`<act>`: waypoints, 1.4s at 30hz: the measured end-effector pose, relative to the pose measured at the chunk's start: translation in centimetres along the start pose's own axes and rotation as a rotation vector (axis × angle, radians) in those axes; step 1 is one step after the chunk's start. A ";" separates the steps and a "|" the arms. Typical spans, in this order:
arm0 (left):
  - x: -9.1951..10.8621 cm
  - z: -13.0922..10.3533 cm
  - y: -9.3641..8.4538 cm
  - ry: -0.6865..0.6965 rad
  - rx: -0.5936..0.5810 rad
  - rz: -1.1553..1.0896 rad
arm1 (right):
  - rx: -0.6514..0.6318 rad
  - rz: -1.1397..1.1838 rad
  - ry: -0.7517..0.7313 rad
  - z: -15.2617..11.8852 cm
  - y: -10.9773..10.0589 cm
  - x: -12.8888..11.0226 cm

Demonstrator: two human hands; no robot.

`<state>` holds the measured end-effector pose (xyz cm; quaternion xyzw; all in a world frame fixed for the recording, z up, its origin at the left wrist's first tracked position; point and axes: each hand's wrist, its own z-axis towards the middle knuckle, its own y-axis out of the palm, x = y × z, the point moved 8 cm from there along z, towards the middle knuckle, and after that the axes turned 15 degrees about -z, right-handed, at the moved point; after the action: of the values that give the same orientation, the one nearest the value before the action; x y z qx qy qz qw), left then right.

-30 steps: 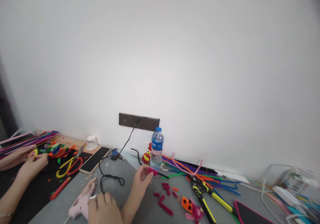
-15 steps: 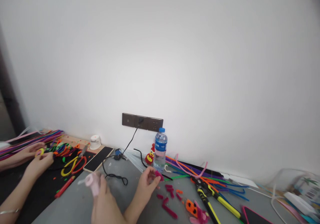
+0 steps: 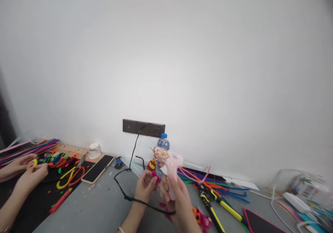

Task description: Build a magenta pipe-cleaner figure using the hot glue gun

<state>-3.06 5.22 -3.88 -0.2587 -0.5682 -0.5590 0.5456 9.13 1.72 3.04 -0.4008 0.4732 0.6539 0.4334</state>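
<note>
My left hand (image 3: 146, 187) pinches a small magenta fuzzy piece (image 3: 156, 178) between thumb and fingers. Just right of it, my right hand (image 3: 178, 195) is wrapped around the handle of a pale pink glue gun (image 3: 174, 161). The nozzle points up and left, above the fuzzy piece and apart from it. A black cord (image 3: 145, 204) runs from the gun's handle across my left wrist. Behind the gun stand a water bottle (image 3: 163, 143), partly covered, and a small red and yellow figure (image 3: 152, 164). More magenta pieces lie mostly hidden under my right hand.
Yellow-black pliers (image 3: 212, 210) and coloured pipe cleaners (image 3: 221, 188) lie to the right, near a pink-edged dark device (image 3: 260, 221). At left are a phone (image 3: 98, 169), scissors (image 3: 70, 178) and a white cup (image 3: 94, 151). Another person's hands (image 3: 31, 172) hold a yellow-pink piece.
My right hand has brought the glue gun from the left of my left hand over to its right, nozzle raised. The cord now crosses my left wrist. My left hand keeps the magenta piece.
</note>
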 end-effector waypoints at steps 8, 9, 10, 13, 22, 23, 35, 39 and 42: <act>-1.8 0.7 0.8 -0.118 -0.145 -0.328 | -0.015 0.110 0.123 -1.7 -5.4 1.2; -1.8 0.7 0.8 -0.124 -0.162 -0.319 | -0.037 0.108 0.140 -1.8 -5.6 1.8; -1.9 0.7 0.9 -0.132 -0.183 -0.304 | -0.050 0.094 0.153 -1.8 -5.7 2.4; -2.2 0.4 1.7 -0.154 -0.256 -0.267 | -0.058 0.025 0.167 -1.9 -6.4 3.7; -1.7 0.1 2.2 -0.149 -0.304 -0.249 | -0.088 -0.179 0.203 -2.4 -6.9 4.1; -1.6 0.2 2.0 -0.131 -0.288 -0.239 | -0.085 -0.188 0.208 -2.5 -6.8 4.3; -1.7 1.6 0.1 -0.142 -0.211 -0.235 | -0.173 -0.196 0.202 -2.6 -5.4 7.5; -1.2 1.5 0.3 -0.143 -0.186 -0.238 | -0.159 -0.198 0.192 -2.6 -5.4 7.5; -0.8 1.3 0.5 -0.132 -0.176 -0.238 | -0.159 -0.194 0.180 -2.5 -5.4 7.6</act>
<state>-2.85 6.77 -4.13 -0.2726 -0.5784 -0.6490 0.4123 12.21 1.70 -6.11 -0.5347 0.4161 0.6058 0.4170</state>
